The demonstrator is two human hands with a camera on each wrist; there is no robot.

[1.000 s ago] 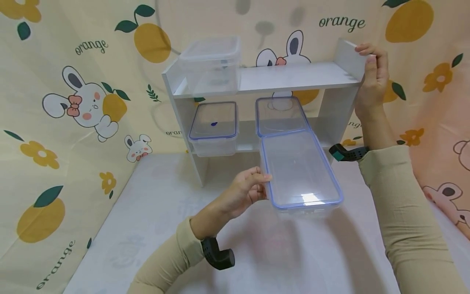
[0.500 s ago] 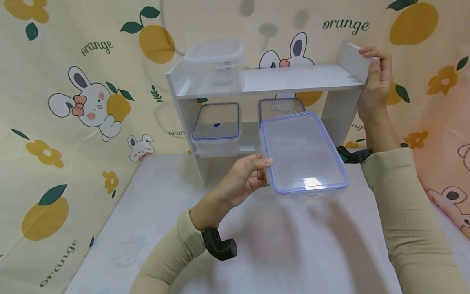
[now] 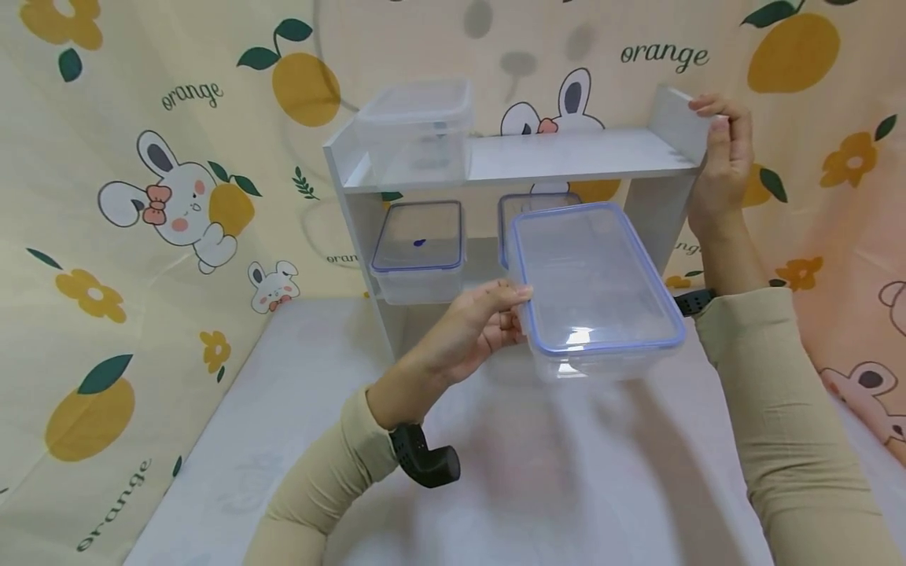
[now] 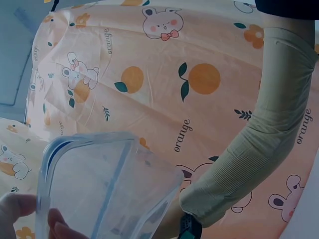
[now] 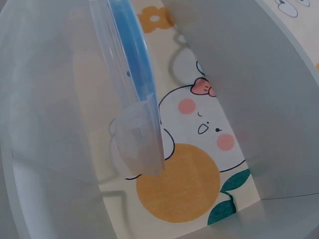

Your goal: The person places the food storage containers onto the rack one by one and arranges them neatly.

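Observation:
My left hand (image 3: 470,326) pinches the left rim of a clear food storage container (image 3: 594,275) with a blue-edged lid, thumb on top and fingers below. The container hangs above the table in front of the shelf's right half. In the left wrist view, its clear wall (image 4: 99,184) rises beside my left fingers (image 4: 17,209). My right hand (image 3: 720,169) grips the top of the right side panel of a white two-tier shelf (image 3: 552,153). A second blue-edged container (image 3: 545,203) stands on the lower tier, largely hidden behind the held one.
Another blue-edged container (image 3: 418,244) sits on the lower tier at left. Above it, a clear container with a whitish lid (image 3: 418,134) stands on the top tier. The shelf rests on a white-covered table (image 3: 538,487), before a printed cloth backdrop (image 3: 212,259).
My left hand has lifted the held container up and slightly right, so it covers more of the container behind. My right hand keeps its grip on the side panel.

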